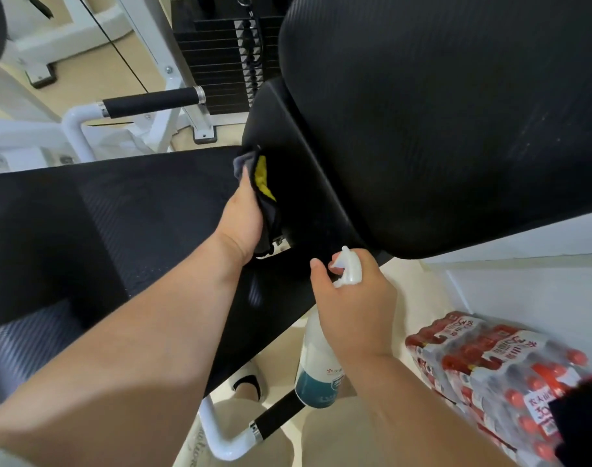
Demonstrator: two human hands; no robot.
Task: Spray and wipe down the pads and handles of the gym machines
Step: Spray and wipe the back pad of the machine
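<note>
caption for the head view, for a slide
Left hand holds a cloth by the back pad; right hand grips a spray bottle.

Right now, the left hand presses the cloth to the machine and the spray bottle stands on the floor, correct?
Not quite: the head view shows the spray bottle held in the right hand; the left hand does press the grey-and-yellow cloth to the machine.

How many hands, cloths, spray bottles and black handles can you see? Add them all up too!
Hands: 2, left hand and right hand
Cloth: 1
Spray bottle: 1
Black handles: 2, far handle and near handle
Total: 6
</note>
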